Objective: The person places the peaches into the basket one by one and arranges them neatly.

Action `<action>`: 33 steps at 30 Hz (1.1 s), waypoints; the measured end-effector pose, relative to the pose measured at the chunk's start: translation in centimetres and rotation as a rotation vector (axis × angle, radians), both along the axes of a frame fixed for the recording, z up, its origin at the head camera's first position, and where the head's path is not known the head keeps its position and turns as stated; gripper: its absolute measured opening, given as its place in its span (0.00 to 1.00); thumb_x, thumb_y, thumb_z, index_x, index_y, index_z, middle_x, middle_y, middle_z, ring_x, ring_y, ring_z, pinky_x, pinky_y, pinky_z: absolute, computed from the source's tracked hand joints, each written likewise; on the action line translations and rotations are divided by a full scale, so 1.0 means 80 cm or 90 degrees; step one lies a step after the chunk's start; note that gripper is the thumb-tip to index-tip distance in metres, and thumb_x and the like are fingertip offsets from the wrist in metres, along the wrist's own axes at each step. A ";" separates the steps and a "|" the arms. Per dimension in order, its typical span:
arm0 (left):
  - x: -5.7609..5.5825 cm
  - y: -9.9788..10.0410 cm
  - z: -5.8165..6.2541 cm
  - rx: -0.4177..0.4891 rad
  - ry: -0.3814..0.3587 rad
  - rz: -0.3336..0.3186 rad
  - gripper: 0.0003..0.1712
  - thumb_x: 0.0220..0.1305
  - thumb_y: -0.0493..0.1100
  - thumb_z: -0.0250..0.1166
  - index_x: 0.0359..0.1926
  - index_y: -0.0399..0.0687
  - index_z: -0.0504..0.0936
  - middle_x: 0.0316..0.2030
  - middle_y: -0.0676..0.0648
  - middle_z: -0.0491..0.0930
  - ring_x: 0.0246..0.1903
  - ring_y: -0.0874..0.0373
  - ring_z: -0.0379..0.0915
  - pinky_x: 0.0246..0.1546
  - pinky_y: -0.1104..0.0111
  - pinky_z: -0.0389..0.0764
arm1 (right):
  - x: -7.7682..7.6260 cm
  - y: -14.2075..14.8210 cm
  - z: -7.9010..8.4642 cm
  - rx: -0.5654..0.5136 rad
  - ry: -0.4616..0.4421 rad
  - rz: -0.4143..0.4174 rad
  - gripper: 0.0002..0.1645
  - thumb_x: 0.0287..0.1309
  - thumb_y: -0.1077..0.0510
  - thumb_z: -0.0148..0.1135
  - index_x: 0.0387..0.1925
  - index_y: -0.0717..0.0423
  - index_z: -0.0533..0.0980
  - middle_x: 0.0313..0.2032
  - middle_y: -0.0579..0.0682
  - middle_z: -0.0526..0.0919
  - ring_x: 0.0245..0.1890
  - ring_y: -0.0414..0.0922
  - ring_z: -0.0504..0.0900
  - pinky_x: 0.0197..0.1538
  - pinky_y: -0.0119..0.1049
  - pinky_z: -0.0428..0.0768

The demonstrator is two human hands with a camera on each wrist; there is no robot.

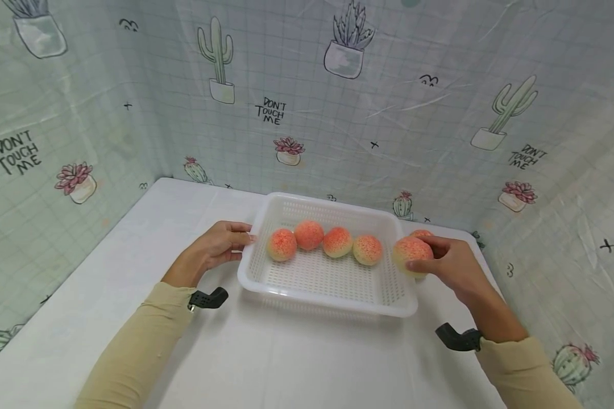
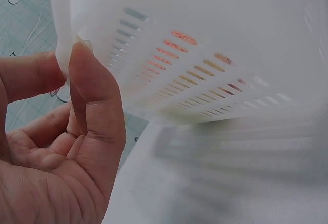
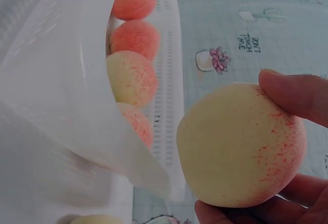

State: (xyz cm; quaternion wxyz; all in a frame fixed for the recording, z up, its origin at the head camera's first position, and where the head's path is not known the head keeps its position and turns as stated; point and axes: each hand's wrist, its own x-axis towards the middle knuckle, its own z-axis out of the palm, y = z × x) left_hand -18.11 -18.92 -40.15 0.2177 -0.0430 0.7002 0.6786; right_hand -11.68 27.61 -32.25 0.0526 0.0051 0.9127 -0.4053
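Observation:
A white plastic basket (image 1: 332, 301) with slotted walls has several red-and-yellow peaches (image 1: 337, 242) lying in a loose row inside. My left hand (image 1: 216, 248) pinches the basket's left rim between thumb and fingers, as the left wrist view shows close up. At the right rim, my right hand (image 1: 455, 266) holds another peach (image 3: 241, 147), thumb on one side and fingers on the other. This peach overlaps the basket's right edge in the head view. Just behind it shows the top of a further peach (image 1: 421, 233), mostly hidden, outside the basket.
The basket is over a white table (image 1: 307, 363). A curtain (image 1: 307, 130) printed with cacti and lettering encloses the table at the back and both sides, close behind the basket. Each wrist carries a black camera mount (image 1: 208, 298).

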 end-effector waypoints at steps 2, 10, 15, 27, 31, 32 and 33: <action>0.000 -0.001 0.001 -0.004 -0.003 0.005 0.30 0.71 0.37 0.66 0.71 0.35 0.72 0.56 0.43 0.82 0.44 0.56 0.83 0.46 0.63 0.86 | -0.001 -0.005 0.001 -0.002 0.001 0.005 0.44 0.57 0.51 0.79 0.71 0.60 0.72 0.64 0.65 0.80 0.53 0.49 0.81 0.46 0.24 0.82; 0.001 -0.004 -0.002 0.000 -0.004 0.010 0.29 0.71 0.37 0.66 0.70 0.35 0.72 0.57 0.41 0.82 0.44 0.55 0.83 0.45 0.64 0.87 | -0.009 -0.022 0.003 0.001 -0.015 0.022 0.43 0.55 0.50 0.79 0.69 0.58 0.73 0.63 0.63 0.81 0.55 0.52 0.82 0.47 0.28 0.83; 0.001 -0.001 -0.005 0.011 -0.003 -0.005 0.30 0.71 0.36 0.66 0.70 0.32 0.71 0.55 0.42 0.83 0.43 0.56 0.83 0.44 0.64 0.87 | -0.012 -0.031 0.005 0.006 -0.027 0.034 0.46 0.54 0.50 0.80 0.71 0.59 0.72 0.65 0.63 0.80 0.58 0.54 0.82 0.49 0.33 0.83; 0.001 0.001 -0.001 0.016 -0.012 -0.007 0.29 0.71 0.36 0.65 0.70 0.32 0.71 0.55 0.42 0.83 0.43 0.56 0.84 0.44 0.63 0.88 | -0.023 -0.055 0.010 0.006 -0.036 0.074 0.46 0.51 0.49 0.81 0.69 0.58 0.74 0.63 0.61 0.82 0.55 0.52 0.84 0.52 0.38 0.85; 0.002 0.000 0.000 0.018 -0.016 -0.005 0.29 0.71 0.36 0.66 0.69 0.32 0.72 0.56 0.40 0.83 0.43 0.56 0.84 0.45 0.63 0.88 | -0.026 -0.062 0.010 0.014 -0.035 0.078 0.46 0.50 0.49 0.82 0.69 0.57 0.75 0.62 0.61 0.83 0.55 0.53 0.84 0.54 0.42 0.86; 0.002 0.000 0.000 0.017 -0.017 -0.003 0.29 0.71 0.36 0.66 0.69 0.32 0.72 0.56 0.40 0.83 0.43 0.56 0.84 0.44 0.63 0.88 | -0.026 -0.063 0.010 0.020 -0.035 0.077 0.46 0.50 0.48 0.82 0.69 0.55 0.75 0.62 0.60 0.83 0.56 0.53 0.84 0.54 0.42 0.86; 0.002 -0.001 0.000 0.017 -0.017 -0.003 0.29 0.70 0.36 0.66 0.69 0.32 0.72 0.56 0.40 0.83 0.43 0.56 0.84 0.45 0.63 0.88 | -0.026 -0.065 0.010 0.022 -0.037 0.078 0.47 0.49 0.48 0.82 0.69 0.55 0.75 0.63 0.60 0.83 0.56 0.53 0.84 0.54 0.43 0.86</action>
